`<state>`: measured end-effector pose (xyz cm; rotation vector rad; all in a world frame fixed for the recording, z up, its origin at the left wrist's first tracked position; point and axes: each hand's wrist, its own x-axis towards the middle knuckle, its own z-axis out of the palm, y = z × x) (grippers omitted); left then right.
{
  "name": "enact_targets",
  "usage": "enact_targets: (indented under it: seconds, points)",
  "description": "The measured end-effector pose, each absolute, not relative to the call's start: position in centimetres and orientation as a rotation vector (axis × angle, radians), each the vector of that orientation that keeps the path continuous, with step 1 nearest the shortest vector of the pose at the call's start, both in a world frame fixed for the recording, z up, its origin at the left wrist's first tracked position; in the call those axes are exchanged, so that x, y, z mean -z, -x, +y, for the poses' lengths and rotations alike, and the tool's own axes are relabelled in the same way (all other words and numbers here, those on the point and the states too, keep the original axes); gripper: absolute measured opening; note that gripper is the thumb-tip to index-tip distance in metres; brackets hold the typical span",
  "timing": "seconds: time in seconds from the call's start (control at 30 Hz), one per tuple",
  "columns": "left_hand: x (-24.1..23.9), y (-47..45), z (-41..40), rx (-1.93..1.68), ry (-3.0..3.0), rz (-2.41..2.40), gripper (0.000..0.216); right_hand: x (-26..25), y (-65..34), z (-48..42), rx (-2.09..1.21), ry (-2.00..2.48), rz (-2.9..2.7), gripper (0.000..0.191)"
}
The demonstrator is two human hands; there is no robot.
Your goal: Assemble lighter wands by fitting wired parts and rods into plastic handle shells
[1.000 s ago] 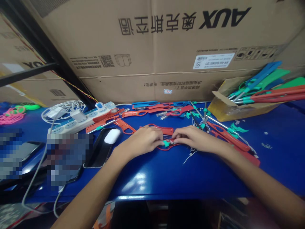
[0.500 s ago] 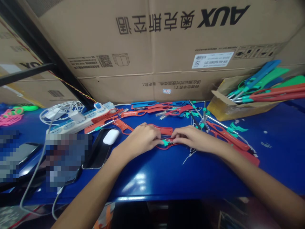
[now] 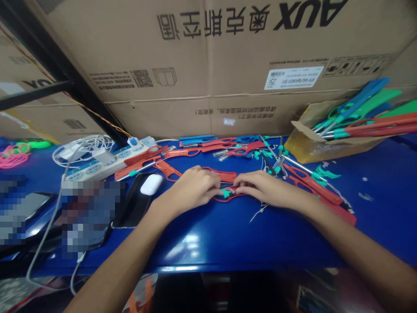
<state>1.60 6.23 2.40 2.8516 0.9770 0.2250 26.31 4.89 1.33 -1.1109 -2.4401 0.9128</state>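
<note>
Low over the blue table, both hands work at a red lighter casing (image 3: 230,198) that lies open. Its inside shows a green part (image 3: 225,192) and thin white wires. My left hand (image 3: 199,184) is closed, its thumb and fingers gripping the casing's left end. From the other side, my right hand (image 3: 260,188) pinches at the casing's right end, by the wires; the fingertips partly hide what they hold. Just behind the hands lies another red casing half (image 3: 226,176). An orange-red casing (image 3: 167,170) rests left of my left hand.
Several lighter casings (image 3: 211,146) line the back, before a large cardboard box (image 3: 182,93). Metal tubes and green parts (image 3: 325,173) lie right, near a carton (image 3: 321,150) of lighters. A power strip (image 3: 94,169), phone (image 3: 130,213) and white earphone case (image 3: 151,184) stand left.
The hands stay at the same casing with nearly the same grip, and the fingers shift only slightly. The whole view has tilted a little; nothing is let go.
</note>
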Motion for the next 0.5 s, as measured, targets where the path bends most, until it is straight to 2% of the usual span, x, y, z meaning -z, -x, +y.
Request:
enact_targets:
  seconds: [0.5]
  points:
    - [-2.39,-1.69,6.58,-0.195,-2.810,1.035,0.017,-1.30,-26.22,4.79,-0.956,1.123,-2.443,0.024]
